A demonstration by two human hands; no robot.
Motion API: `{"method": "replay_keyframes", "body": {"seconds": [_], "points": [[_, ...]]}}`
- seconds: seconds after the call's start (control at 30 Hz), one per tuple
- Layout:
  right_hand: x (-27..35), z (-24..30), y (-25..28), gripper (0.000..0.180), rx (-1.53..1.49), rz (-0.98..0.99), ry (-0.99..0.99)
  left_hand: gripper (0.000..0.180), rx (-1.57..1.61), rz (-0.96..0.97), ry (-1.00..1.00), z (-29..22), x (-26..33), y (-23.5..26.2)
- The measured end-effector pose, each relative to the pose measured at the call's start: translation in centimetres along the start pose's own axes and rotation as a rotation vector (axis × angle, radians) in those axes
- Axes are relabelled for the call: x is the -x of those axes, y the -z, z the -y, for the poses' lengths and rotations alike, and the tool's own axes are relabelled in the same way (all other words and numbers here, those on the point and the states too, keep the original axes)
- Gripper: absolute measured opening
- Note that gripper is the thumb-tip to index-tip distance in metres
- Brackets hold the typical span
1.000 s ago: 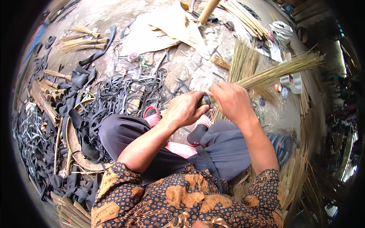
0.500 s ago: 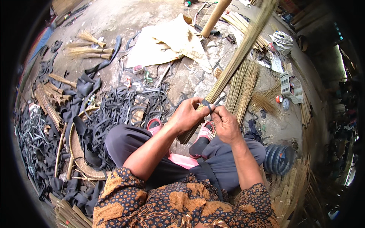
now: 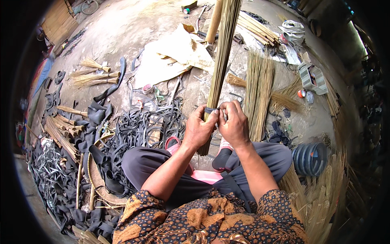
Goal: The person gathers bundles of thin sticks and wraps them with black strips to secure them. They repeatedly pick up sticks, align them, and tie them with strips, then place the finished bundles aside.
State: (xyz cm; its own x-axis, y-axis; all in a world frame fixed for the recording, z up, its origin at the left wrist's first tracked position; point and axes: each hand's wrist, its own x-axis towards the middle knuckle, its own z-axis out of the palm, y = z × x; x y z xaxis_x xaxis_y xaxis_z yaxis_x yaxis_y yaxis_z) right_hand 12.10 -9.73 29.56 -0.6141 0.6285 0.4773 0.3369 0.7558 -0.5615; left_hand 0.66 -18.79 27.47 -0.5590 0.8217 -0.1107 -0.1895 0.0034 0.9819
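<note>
A person sits on the floor (image 3: 122,36) with both forearms coming up from the lower edge to the middle of the frame. The left hand (image 3: 199,130) is clenched around a long bundle of thin sticks (image 3: 222,61), which stands nearly upright and runs from the hands to the top edge of the frame; its lower end shows just below the left hand. The right hand (image 3: 235,125) sits just beside the left, touching the bundle from the right side, its fingers pinching a dark rubber strip (image 3: 210,110) that lies across the sticks between the two thumbs.

Below the hands are the person's grey trousers (image 3: 146,162) and pink sandals (image 3: 174,144). Left of centre a tangle of black rubber strips (image 3: 134,130) covers the floor, reaching down the left edge. In the upper left lie a few small tied stick bundles (image 3: 91,77). A pale cloth sack (image 3: 170,61) is spread above the hands, and a thick wooden pole (image 3: 214,20) stands just left of the held bundle near the top. To the right of the hands loose sticks (image 3: 260,89) fan out on the floor, with a white plastic crate (image 3: 310,77) further to the upper right. A dark ribbed container (image 3: 310,158) stands at the right, near the person's knee.
</note>
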Motion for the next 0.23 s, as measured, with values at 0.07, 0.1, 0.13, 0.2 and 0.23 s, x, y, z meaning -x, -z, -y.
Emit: {"method": "replay_keyframes", "body": {"seconds": [0.07, 0.1, 0.13, 0.2, 0.23], "points": [[0.1, -0.8, 0.3, 0.019, -0.049, 0.085, -0.023, 0.033, 0.050, 0.019, -0.006, 0.2, -0.2, 0.2], [0.4, -1.1, 0.2, 0.030, -0.282, 0.116, -0.076, 0.035, 0.123, -0.018, -0.073, 0.4, -0.2, -0.2], [1.0, -1.5, 0.0, 0.042, -0.534, 0.164, -0.131, 0.037, 0.197, -0.053, -0.137, 0.7, -0.3, -0.6], [3.3, -1.7, -0.6, 0.079, -0.933, 0.530, -0.381, 0.046, 0.136, -0.022, -0.135, 1.2, -0.5, -0.2], [4.0, -2.4, -0.5, 0.079, -0.981, 0.586, -0.389, 0.057, -0.010, -0.031, -0.187, 1.4, -0.9, 0.1]]}}
